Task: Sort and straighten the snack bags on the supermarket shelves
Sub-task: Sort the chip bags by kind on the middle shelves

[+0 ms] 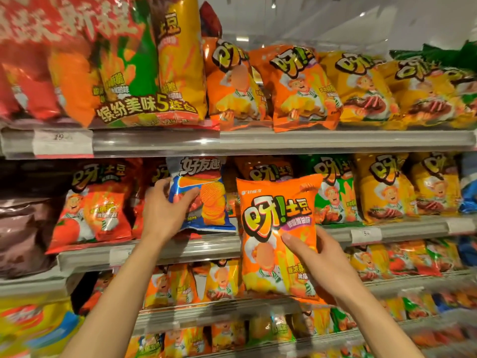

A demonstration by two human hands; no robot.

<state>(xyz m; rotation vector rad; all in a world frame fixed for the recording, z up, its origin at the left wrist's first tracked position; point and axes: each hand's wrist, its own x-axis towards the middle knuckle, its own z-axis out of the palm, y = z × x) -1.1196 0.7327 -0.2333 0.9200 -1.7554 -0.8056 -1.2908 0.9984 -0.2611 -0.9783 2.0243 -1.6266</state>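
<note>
My left hand (165, 205) grips a blue and white crisp bag (204, 195) by its left side, at the front of the middle shelf (180, 248). The bag stands upright among red and orange bags. My right hand (313, 257) holds an orange snack bag (273, 218) out in front of the shelves, thumb across its front and fingers behind it. This orange bag is upright and faces me, overlapping the middle shelf edge and the shelf below.
The top shelf (284, 140) carries a large multipack (152, 73) at left, then orange bags (302, 91) and yellow bags (366, 91). Red bags (95, 202) stand left of my left hand, green and yellow bags (382, 192) to the right. Lower shelves hold several small bags.
</note>
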